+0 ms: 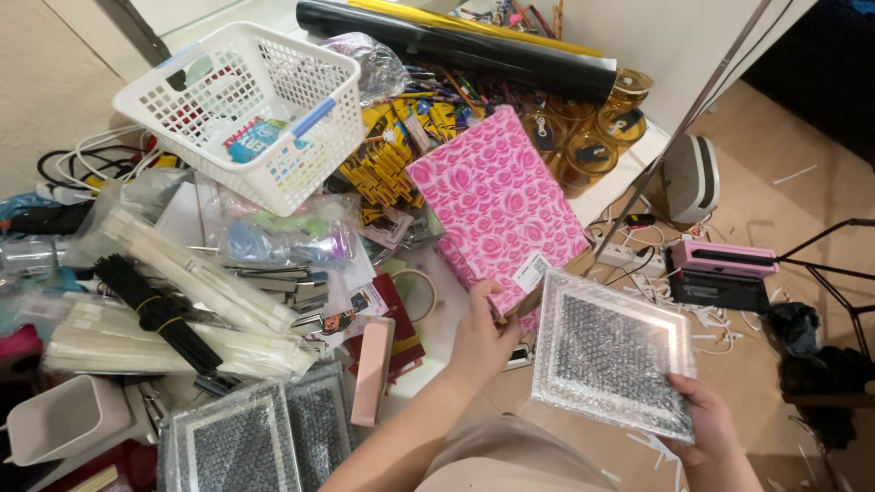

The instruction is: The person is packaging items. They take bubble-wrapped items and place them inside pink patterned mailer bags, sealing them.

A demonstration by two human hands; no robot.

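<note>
My left hand (480,335) grips the lower edge of a flat pink package with a rose pattern (497,196), which leans over the cluttered table. My right hand (706,421) holds the lower right corner of a flat square item wrapped in bubble wrap (609,351), dark in the middle with a white border, tilted toward me. The two items sit side by side and overlap slightly near the pink package's white label (531,271).
A white plastic basket (314,155) stands at the back left. Bundles of white and black cable ties (173,301), yellow packets (387,164), a black roll (456,50), amber jars (592,137) and two more bubble-wrapped squares (246,442) crowd the table. Cables and a pink device (725,260) lie on the floor.
</note>
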